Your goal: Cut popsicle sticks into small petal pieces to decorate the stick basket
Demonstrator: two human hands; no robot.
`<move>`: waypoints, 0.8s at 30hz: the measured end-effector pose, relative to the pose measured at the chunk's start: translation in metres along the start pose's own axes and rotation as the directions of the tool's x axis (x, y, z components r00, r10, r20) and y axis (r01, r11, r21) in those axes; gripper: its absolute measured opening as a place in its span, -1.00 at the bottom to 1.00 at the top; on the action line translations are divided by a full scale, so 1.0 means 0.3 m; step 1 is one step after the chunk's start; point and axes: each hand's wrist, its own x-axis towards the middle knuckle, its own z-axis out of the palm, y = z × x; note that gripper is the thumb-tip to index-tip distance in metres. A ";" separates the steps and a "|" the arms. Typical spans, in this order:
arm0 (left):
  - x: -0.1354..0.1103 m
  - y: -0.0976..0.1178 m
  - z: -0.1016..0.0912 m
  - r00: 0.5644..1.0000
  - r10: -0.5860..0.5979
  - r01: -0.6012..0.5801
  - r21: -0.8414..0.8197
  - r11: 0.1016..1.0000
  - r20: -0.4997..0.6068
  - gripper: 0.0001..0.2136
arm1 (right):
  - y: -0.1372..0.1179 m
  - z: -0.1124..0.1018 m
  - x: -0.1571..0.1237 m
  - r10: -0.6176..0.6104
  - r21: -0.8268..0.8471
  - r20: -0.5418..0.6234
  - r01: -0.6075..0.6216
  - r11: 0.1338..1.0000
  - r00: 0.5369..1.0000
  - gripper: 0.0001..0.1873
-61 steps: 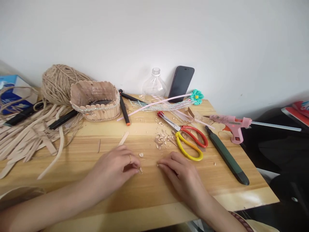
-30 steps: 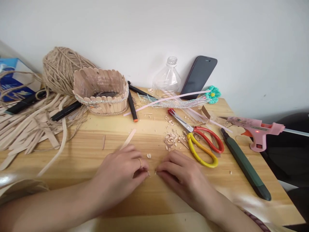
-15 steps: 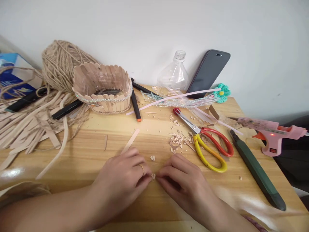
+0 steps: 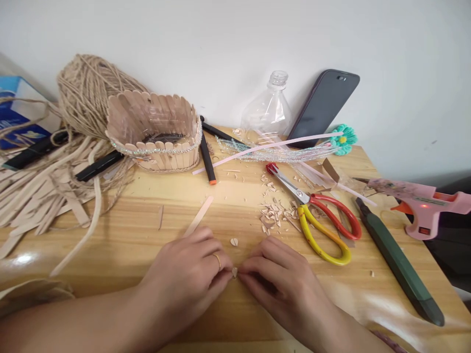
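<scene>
Between my two hands is a tiny wooden heart (image 4: pixel 234 272), pinched at its sides by the fingertips. My left hand (image 4: pixel 195 272) is closed, thumb and forefinger at the heart's left edge. From the other side my right hand (image 4: pixel 281 279) meets it, also in a pinch. Just beyond lies a second small wooden heart (image 4: pixel 234 242), made of two halves with a line between them. A craft stick (image 4: pixel 199 215) rests past my left knuckles. Scissors (image 4: pixel 305 201) with red and yellow handles lie beyond my right hand, beside wood chips (image 4: pixel 275 213).
A stick-walled basket (image 4: pixel 158 157), a twine ball (image 4: pixel 91 93) and a pile of craft sticks (image 4: pixel 44 196) are left. Behind stand a cut plastic bottle (image 4: pixel 270 108) and a phone (image 4: pixel 324 105). A green cutter (image 4: pixel 401 264) and pink glue gun (image 4: pixel 423 206) lie right.
The near heart has lifted and tilted slightly between my fingertips, which have drawn a little closer together. The view has shifted slightly; the other things stay in place.
</scene>
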 end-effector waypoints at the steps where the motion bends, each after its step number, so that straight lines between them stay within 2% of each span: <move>1: 0.000 0.000 -0.001 1.000 -0.007 0.007 -0.002 1.000 0.006 -0.83 | 0.000 -0.002 0.002 0.004 0.009 0.000 -0.004 1.000 1.000 -0.84; 4: 0.006 0.000 -0.009 1.000 -0.016 0.016 -0.006 1.000 0.027 -0.84 | -0.003 -0.015 0.009 0.051 0.079 0.007 -0.052 0.996 0.999 -0.86; 8: 0.023 -0.004 -0.021 0.994 0.048 -0.044 -0.046 0.998 0.093 -0.81 | -0.005 -0.038 0.009 0.121 0.196 -0.053 -0.108 0.975 0.991 -0.87; 13: 0.036 -0.009 -0.018 0.988 0.029 -0.019 -0.069 0.997 0.151 -0.81 | 0.004 -0.048 0.002 0.151 0.240 -0.105 -0.123 0.963 0.983 -0.87; 24: 0.037 -0.038 -0.023 0.999 -0.004 0.007 -0.062 0.998 0.043 -0.82 | 0.008 -0.054 0.010 0.168 0.217 -0.147 -0.134 0.967 0.975 -0.87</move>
